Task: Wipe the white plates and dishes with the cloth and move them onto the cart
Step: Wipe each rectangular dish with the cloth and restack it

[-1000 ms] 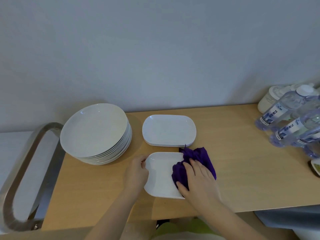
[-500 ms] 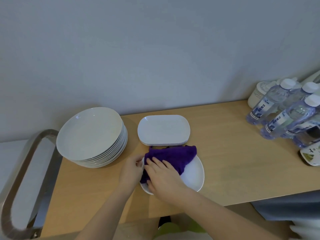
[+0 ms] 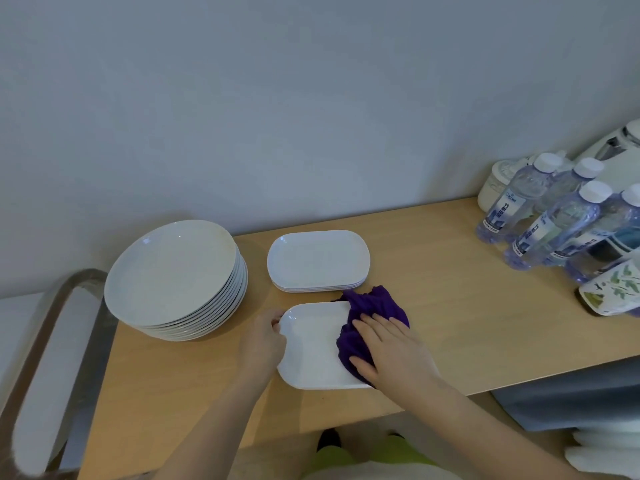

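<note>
Wooden counter [image 3: 433, 271] against a plain grey wall. Near the front edge, a white rectangular dish [image 3: 311, 344]. Left hand [image 3: 263, 344] gripping its left rim, fingers curled. Right hand [image 3: 391, 351] pressing a purple cloth [image 3: 370, 310] onto its right side, fingers straight, slightly spread. Behind, stacked rectangular dishes [image 3: 318, 259]; left, stacked round plates [image 3: 173, 275]. Far right, water bottles [image 3: 550, 223].

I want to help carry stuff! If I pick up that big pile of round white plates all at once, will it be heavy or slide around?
Probably heavy: the stack of round plates holds about ten glossy white plates, likely ceramic. It would stay stiff, but the smooth plates could slip against each other if tilted. They look breakable, so better take a few at a time.
</note>
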`<state>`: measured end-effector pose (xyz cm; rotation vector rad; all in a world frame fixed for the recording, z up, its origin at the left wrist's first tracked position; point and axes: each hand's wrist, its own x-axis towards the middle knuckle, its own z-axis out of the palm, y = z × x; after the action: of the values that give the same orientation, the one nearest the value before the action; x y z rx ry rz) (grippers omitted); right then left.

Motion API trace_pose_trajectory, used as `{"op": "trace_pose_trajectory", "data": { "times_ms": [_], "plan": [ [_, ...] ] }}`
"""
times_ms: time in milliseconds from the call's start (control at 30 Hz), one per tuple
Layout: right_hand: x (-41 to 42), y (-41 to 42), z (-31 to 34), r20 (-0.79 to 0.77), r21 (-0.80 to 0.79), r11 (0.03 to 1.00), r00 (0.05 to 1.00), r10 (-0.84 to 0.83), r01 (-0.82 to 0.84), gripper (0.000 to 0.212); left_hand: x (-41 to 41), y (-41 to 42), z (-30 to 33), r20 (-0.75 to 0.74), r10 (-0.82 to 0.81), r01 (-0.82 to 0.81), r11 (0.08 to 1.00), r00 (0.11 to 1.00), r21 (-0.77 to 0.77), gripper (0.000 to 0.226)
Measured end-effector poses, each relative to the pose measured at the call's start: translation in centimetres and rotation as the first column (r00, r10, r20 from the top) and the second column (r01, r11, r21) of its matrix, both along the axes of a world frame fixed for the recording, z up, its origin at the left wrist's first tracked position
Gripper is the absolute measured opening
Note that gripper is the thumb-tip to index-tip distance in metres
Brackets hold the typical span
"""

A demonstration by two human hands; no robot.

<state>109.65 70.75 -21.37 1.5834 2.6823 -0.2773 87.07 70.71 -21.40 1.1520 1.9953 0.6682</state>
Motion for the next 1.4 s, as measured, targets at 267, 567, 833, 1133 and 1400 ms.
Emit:
{"op": "trace_pose_trajectory", "data": {
  "times_ms": [267, 567, 833, 1133, 1400],
  "plan": [
    [-1.7, -2.1, -0.5, -0.026, 0.151, 0.987, 0.998, -0.056, 0.059, 0.056, 0.3, 0.2, 0.3, 0.012, 0.031, -0.03, 0.998, 0.999, -0.052, 0.041],
    [-7.4, -1.8, -1.7, -0.06, -0.044, 0.998, 0.997, 0.042, -0.045, 0.049, 0.4, 0.4, 0.2, -0.026, 0.002, -0.003, 0.998, 1.0, -0.059, 0.043],
    [-6.7, -2.4, -0.3, -0.14, 0.039, 0.978, 0.968, 0.21, -0.207, 0.029, 1.7, 0.0, 0.8, -0.059, 0.032, -0.031, 0.999, 0.998, 0.005, 0.038],
    [1.1, -0.4, 0.4, -0.052, -0.058, 0.979, 0.98, 0.191, -0.194, 0.03, 1.7, -0.6, 0.3, -0.017, 0.012, -0.013, 0.999, 1.0, -0.033, 0.045],
    [2.5, 0.5, 0.0, -0.091, 0.15, 0.988, 0.995, 0.036, -0.022, 0.04, 1.8, -0.8, 0.9, -0.027, 0.037, -0.038, 0.999, 0.999, -0.033, 0.051]
  ]
}}
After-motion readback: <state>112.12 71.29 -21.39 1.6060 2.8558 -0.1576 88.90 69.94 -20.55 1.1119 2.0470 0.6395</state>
